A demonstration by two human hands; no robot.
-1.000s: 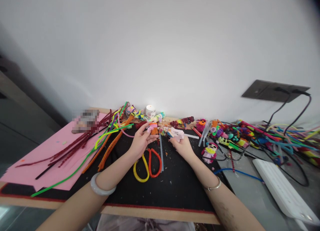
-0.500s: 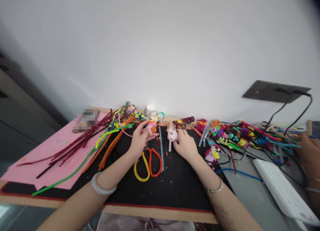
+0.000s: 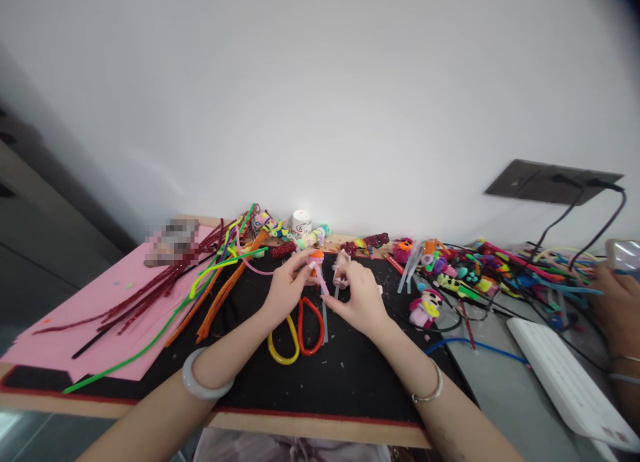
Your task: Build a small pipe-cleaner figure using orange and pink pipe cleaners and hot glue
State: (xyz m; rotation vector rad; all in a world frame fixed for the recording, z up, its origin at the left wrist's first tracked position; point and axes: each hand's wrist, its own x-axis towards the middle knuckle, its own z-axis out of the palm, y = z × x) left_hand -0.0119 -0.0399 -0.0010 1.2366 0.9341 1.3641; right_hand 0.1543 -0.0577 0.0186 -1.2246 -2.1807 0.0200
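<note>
left hand (image 3: 290,289) grips orange-pink craft piece (image 3: 317,261) | right hand (image 3: 361,301) raised glue gun (image 3: 341,265)

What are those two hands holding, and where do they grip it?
Left hand pinches a small orange-and-pink craft piece at its lower end; right hand grips a pink glue gun.

Two hands of the person work here, the left hand (image 3: 287,290) and the right hand (image 3: 361,301). One more hand (image 3: 611,302) comes in at the far right. There are two bracelets, one white (image 3: 203,384) and one thin silver (image 3: 429,393). One pair of scissors (image 3: 296,330) has two loops. One pink paper sheet (image 3: 95,309) lies on the surface.
</note>
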